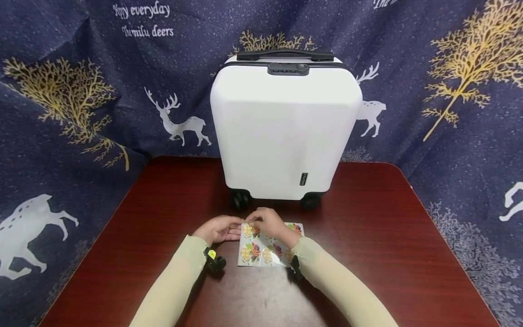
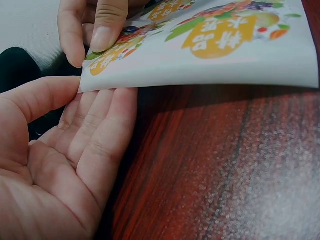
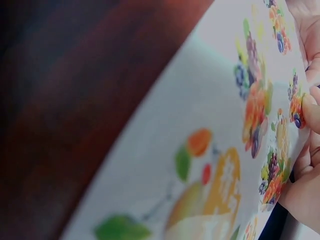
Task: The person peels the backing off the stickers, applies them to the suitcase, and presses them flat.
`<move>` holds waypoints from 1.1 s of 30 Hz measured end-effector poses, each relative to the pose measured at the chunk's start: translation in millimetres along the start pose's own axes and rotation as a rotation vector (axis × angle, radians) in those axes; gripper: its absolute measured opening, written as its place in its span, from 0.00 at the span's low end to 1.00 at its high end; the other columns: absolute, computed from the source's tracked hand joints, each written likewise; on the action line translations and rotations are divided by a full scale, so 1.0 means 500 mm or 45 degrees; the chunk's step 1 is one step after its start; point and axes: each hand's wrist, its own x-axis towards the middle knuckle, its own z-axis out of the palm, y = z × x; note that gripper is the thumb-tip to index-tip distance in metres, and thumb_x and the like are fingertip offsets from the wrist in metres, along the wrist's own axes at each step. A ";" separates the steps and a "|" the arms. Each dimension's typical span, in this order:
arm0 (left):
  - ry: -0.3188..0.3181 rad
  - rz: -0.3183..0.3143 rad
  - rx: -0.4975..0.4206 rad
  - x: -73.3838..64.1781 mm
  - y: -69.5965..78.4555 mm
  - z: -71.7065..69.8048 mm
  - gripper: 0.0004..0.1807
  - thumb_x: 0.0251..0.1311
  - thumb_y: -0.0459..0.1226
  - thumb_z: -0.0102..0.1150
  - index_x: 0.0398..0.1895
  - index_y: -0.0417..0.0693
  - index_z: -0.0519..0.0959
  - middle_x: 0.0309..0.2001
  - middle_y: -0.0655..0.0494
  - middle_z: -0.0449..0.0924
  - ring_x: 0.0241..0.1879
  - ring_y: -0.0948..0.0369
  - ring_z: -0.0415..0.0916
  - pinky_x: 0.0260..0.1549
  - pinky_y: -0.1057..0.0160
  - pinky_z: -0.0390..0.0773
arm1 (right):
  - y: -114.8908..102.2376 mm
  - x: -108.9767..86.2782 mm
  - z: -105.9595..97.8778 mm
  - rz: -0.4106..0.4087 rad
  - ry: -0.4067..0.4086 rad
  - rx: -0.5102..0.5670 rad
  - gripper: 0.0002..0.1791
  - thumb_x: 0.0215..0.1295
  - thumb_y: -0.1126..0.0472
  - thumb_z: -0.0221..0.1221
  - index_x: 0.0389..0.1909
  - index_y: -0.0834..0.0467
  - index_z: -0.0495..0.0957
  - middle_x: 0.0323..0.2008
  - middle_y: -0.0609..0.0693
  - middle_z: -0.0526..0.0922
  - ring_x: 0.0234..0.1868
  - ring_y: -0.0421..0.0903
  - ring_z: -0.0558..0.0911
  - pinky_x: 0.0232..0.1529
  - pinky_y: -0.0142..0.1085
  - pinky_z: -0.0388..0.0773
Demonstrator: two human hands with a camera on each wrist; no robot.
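Observation:
A white sheet of fruit stickers (image 1: 261, 262), printed with repeated fruit pictures and yellow lettering, lies before the suitcase. My left hand (image 1: 222, 228) is at its far left corner. In the left wrist view, the left thumb (image 2: 50, 95) meets that corner while other fingers reach under the sheet's edge; their tips are hidden. Just beside it, my right hand (image 1: 269, 222) crosses over the sheet and pinches the same corner area. Its thumb (image 2: 105, 32) lies on a printed fruit label. The right wrist view shows the sheet (image 3: 165, 125) close up, slanting and partly blurred.
Behind the sheet, a white suitcase (image 1: 286, 136) with black wheels and a top handle stands upright on the dark red wooden table (image 1: 171, 190). A navy cloth (image 1: 180, 63) with deer and golden trees hangs behind the table. Each wrist wears a small black camera (image 1: 215, 263).

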 end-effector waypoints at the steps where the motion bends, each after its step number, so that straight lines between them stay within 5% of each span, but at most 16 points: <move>1: 0.003 -0.003 -0.001 0.001 0.000 0.001 0.09 0.75 0.34 0.47 0.41 0.43 0.79 0.31 0.58 0.88 0.34 0.66 0.86 0.39 0.68 0.88 | 0.000 -0.001 0.000 0.004 -0.002 -0.002 0.07 0.67 0.70 0.64 0.42 0.62 0.88 0.37 0.57 0.86 0.40 0.47 0.84 0.40 0.24 0.77; 12: -0.014 0.023 -0.005 0.000 0.002 0.002 0.10 0.76 0.34 0.47 0.44 0.40 0.79 0.32 0.57 0.88 0.35 0.65 0.86 0.41 0.68 0.88 | -0.002 -0.003 -0.003 0.072 0.045 0.036 0.06 0.66 0.70 0.64 0.39 0.62 0.89 0.37 0.56 0.88 0.36 0.40 0.80 0.39 0.25 0.76; 24: 0.012 0.033 -0.009 -0.003 -0.005 -0.001 0.09 0.74 0.33 0.49 0.40 0.43 0.80 0.32 0.57 0.88 0.35 0.65 0.86 0.40 0.67 0.88 | -0.013 -0.004 0.003 0.163 -0.010 0.019 0.04 0.68 0.67 0.64 0.39 0.60 0.86 0.40 0.55 0.89 0.44 0.45 0.84 0.49 0.34 0.80; 33: 0.053 0.043 0.054 -0.003 -0.003 0.008 0.08 0.71 0.29 0.52 0.40 0.41 0.83 0.31 0.57 0.87 0.35 0.65 0.86 0.39 0.68 0.88 | -0.018 -0.008 0.002 0.085 -0.002 -0.088 0.02 0.68 0.68 0.63 0.36 0.61 0.84 0.39 0.55 0.84 0.43 0.46 0.77 0.47 0.34 0.75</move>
